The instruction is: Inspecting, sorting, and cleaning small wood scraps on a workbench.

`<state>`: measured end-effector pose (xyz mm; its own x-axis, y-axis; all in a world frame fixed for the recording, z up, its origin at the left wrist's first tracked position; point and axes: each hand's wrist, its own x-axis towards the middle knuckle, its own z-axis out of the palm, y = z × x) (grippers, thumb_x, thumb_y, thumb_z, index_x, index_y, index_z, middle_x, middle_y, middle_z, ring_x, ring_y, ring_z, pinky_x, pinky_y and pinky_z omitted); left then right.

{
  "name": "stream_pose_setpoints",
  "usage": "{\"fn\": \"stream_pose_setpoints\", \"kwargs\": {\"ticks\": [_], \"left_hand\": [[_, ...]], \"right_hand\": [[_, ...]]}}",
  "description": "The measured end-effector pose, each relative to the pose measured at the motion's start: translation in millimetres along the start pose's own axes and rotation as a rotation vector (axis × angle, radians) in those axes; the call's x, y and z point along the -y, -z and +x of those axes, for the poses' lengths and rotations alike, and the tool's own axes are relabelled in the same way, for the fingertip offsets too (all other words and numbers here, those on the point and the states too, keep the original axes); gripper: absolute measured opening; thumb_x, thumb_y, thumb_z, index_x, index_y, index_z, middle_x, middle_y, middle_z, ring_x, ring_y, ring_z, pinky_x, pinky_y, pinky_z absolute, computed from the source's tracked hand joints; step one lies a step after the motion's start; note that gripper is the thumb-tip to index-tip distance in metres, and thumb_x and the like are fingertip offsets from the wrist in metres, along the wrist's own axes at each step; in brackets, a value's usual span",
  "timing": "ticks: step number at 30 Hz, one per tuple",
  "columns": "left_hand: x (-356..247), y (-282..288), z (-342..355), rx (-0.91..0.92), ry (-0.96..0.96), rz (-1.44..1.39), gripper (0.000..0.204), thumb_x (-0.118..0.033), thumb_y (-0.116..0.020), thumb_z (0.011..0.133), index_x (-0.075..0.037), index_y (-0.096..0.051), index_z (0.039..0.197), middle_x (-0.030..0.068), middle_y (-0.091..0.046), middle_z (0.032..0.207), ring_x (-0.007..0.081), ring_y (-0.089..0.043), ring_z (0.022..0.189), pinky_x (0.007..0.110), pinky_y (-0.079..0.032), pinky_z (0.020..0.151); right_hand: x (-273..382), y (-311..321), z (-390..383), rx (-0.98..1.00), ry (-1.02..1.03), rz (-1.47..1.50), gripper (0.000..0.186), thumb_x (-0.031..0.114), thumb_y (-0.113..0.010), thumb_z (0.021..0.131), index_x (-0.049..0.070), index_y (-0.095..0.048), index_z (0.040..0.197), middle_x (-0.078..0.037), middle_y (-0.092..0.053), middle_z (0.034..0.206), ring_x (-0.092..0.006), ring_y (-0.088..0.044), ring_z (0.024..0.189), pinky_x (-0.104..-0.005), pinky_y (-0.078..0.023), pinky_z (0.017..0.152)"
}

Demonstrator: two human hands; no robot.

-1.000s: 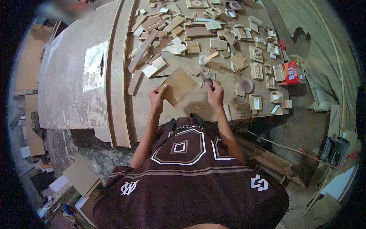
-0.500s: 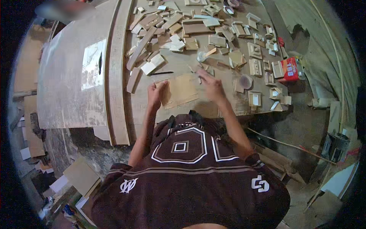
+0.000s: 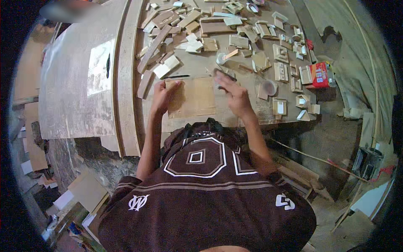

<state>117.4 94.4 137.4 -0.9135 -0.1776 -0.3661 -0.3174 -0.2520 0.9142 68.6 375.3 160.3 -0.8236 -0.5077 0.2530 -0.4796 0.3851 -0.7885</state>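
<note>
My left hand (image 3: 161, 96) is closed on the left edge of a thin, square tan board (image 3: 195, 98), its thumb resting on top. The board lies near the front edge of the workbench (image 3: 262, 113). Just right of the board is my right hand (image 3: 237, 96), with fingers stretched out toward the far left and a little blurred. Small dark and pale slivers lie by those fingertips; none is plainly held. Behind the board, a dark, thin pen-like stick (image 3: 177, 77) lies beside a white-topped block (image 3: 167, 67). Farther back stands a small clear cup (image 3: 221, 58) with a flat wooden stick (image 3: 231, 54) across it.
Wood offcuts (image 3: 218, 26) are heaped across the far bench. Small assembled wooden pieces (image 3: 280, 72) line the right side, near a round dish (image 3: 268, 88) and a red package (image 3: 320, 74). A long raised strip (image 3: 126, 84) borders the left, beside a large panel (image 3: 71, 109).
The board has turned from slanted to nearly square with the bench edge. My left hand has shifted slightly left and away; my right hand's fingers have moved slightly nearer.
</note>
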Motion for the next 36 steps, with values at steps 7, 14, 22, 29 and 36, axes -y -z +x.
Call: {"fn": "stream_pose_setpoints", "kwargs": {"ticks": [7, 14, 22, 29, 36], "left_hand": [[32, 31, 30, 0.153, 0.219, -0.032, 0.021, -0.018, -0.07, 0.091, 0.002, -0.073, 0.095, 0.0038, -0.071, 0.083, 0.0108, -0.063, 0.066, 0.025, -0.051, 0.061], [33, 27, 32, 0.276, 0.229, -0.06, 0.025, -0.017, -0.07, 0.09, 0.003, -0.07, 0.106, 0.0065, -0.072, 0.103, 0.0118, -0.067, 0.088, 0.024, -0.052, 0.08], [23, 36, 37, 0.325, 0.22, 0.0, 0.028, -0.028, -0.072, 0.09, -0.002, -0.072, 0.1, 0.0003, -0.07, 0.083, 0.0068, -0.06, 0.063, 0.021, -0.045, 0.057], [12, 26, 27, 0.369, 0.356, -0.062, 0.027, -0.024, -0.069, 0.093, 0.002, -0.07, 0.101, 0.0066, -0.072, 0.096, 0.0104, -0.068, 0.078, 0.024, -0.054, 0.068], [16, 17, 21, 0.526, 0.39, -0.183, 0.031, -0.025, -0.068, 0.094, 0.004, -0.069, 0.103, 0.009, -0.073, 0.092, 0.0134, -0.07, 0.073, 0.029, -0.057, 0.066]], "right_hand": [[5, 14, -12, 0.502, 0.253, -0.151, 0.058, -0.001, -0.051, 0.076, 0.01, -0.063, 0.131, -0.014, -0.059, 0.138, -0.0346, -0.054, 0.131, -0.0519, -0.032, 0.116], [-7, 29, -11, 0.454, 0.126, -0.082, 0.049, 0.001, -0.052, 0.083, 0.01, -0.065, 0.129, -0.009, -0.057, 0.141, -0.0317, -0.051, 0.134, -0.0451, -0.037, 0.115], [24, 43, -4, 0.04, 0.026, 0.04, 0.063, -0.015, -0.045, 0.073, 0.007, -0.066, 0.127, -0.016, -0.062, 0.133, -0.0293, -0.057, 0.128, -0.0398, -0.041, 0.112], [21, 32, -11, 0.316, 0.333, -0.073, 0.06, -0.008, -0.052, 0.074, 0.008, -0.064, 0.131, -0.015, -0.06, 0.136, -0.0337, -0.057, 0.127, -0.0518, -0.037, 0.114], [-6, 51, -12, 0.36, 0.285, -0.264, 0.051, -0.008, -0.053, 0.079, 0.007, -0.065, 0.126, -0.015, -0.065, 0.128, -0.0365, -0.058, 0.126, -0.0473, -0.04, 0.111]]}}
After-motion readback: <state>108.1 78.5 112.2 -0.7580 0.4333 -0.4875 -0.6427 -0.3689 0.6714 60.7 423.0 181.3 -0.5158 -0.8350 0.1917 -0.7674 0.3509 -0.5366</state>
